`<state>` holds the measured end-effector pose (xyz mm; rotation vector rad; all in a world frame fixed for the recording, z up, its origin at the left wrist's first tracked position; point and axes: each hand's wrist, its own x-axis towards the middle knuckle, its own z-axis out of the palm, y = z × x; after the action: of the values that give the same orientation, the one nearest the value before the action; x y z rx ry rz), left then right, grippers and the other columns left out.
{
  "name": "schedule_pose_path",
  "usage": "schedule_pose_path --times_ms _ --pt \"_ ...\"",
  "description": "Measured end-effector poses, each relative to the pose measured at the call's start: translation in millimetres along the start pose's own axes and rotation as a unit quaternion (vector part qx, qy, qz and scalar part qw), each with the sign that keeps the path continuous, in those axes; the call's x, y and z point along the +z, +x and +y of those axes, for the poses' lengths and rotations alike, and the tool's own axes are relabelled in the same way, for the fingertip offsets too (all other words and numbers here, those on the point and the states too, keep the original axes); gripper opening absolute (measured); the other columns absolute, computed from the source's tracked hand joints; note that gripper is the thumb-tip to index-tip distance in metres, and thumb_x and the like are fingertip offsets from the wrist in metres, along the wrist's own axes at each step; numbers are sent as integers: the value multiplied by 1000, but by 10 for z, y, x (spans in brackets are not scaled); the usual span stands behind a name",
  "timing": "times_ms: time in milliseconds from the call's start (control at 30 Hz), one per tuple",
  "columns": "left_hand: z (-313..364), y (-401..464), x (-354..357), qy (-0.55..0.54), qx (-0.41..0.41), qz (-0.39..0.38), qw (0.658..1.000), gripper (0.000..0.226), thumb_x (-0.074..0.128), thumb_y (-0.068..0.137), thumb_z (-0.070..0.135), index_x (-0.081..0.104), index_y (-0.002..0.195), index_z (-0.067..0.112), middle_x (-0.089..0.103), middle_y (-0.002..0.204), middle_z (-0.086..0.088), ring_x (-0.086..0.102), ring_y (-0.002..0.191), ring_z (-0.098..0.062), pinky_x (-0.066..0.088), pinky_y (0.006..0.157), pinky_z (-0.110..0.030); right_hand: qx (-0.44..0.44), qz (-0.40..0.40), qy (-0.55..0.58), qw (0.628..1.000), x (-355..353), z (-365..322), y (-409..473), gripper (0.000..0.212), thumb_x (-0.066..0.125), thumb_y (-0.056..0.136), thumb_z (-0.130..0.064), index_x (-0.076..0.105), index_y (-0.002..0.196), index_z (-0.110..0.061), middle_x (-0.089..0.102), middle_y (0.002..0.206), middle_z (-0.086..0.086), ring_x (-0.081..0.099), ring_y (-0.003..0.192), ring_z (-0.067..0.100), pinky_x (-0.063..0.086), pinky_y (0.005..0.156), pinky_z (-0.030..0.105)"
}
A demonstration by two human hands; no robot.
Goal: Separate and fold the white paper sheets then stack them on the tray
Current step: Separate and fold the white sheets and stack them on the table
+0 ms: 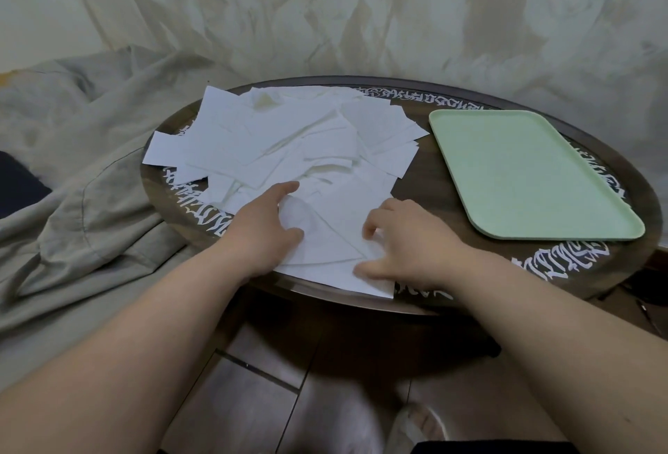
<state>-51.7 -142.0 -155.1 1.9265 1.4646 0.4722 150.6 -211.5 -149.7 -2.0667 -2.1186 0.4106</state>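
Where the rumpled grey-beige cloth (83, 178) ends at the far left, meets the left edge of the dark oval wooden table with white ornamental lettering round its rim (408, 178), lying just beside and below that rim. Over the table's left half, a loose heap of white paper sheets (274, 142), overlapping at all angles, with corners overhanging the left edge and reaching the far edge. Nearer the front edge, one creased white sheet (336, 236), its near right corner poking slightly past the rim. On that sheet's left side, left hand (265, 225), fingers extended and spread, index pointing toward the heap, thumb lying on the paper. On its right side, right hand (405, 240), fingers curled down onto a raised fold, thumb low near the front corner; cannot tell whether pinching or only pressing. Right of the hands, a bare strip of dark tabletop. Beyond it, a pale green rounded rectangular plastic tray (535, 171), lying flat across the right half, nothing on it, near corner close to the right edge.
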Motion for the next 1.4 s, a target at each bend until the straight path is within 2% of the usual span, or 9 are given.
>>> schedule_pose_path --times_ms 100,200,400,533,700,800,933,1200,1400 --pt "3 -19 -11 -7 4 -21 1000 67 64 87 13 38 145 36 53 86 3 52 64 -8 36 49 -12 1 32 -3 999 -1 -1 32 13 63 83 -35 58 87 -24 51 94 -7 50 95 17 45 77 32" --pt "5 -20 -10 -5 12 -21 1000 67 63 88 11 38 145 35 49 76 7 50 61 -6 36 47 -11 42 44 44 997 -24 45 39 14 60 86 -29 58 74 -21 53 82 -9 53 85 15 40 70 29" --pt "-51 57 5 -37 -13 14 999 67 50 91 7 34 146 42 65 114 -11 64 85 -25 44 59 -24 206 63 51 975 -81 177 73 53 68 79 -40 52 120 -11 58 112 5 55 103 26 44 80 33" --pt "-59 40 28 -41 -9 25 999 64 40 93 3 36 145 41 66 112 -15 58 72 -20 39 50 -20 187 33 106 976 -111 172 102 26 66 80 -22 67 95 0 67 87 9 60 80 28 45 65 33" --pt "-31 40 -13 -82 17 52 995 62 41 93 3 40 142 41 69 106 0 51 55 -14 38 42 -16 149 220 169 949 -161 274 32 15 58 85 -15 63 76 -4 52 65 5 47 68 25 31 56 32" --pt "31 16 -4 -78 20 43 996 60 51 94 8 40 144 38 65 119 2 60 76 -15 46 58 -17 90 310 266 908 -246 251 -5 11 65 84 -16 69 75 -11 60 66 1 52 68 18 38 60 29" --pt "84 -13 -33 -42 37 99 994 65 73 84 33 43 142 32 49 134 14 52 106 -5 42 87 -28 36 230 340 911 -227 113 -22 11 72 83 -12 69 72 -8 58 64 0 45 59 6 35 55 20" --pt "109 -11 -90 -241 29 47 969 20 74 83 26 66 101 24 75 98 -1 73 88 -19 58 82 -40 32 128 423 896 -190 51 -30 8 70 85 -10 71 78 -7 71 81 8 62 70 10 50 66 22" --pt "113 -29 -83 -289 9 56 956 36 51 99 23 60 83 -8 55 72 -10 51 66 -22 45 65 -34 89 154 385 906 -155 139 8 5 73 83 -19 70 79 -20 71 80 -7 66 69 6 52 63 16"
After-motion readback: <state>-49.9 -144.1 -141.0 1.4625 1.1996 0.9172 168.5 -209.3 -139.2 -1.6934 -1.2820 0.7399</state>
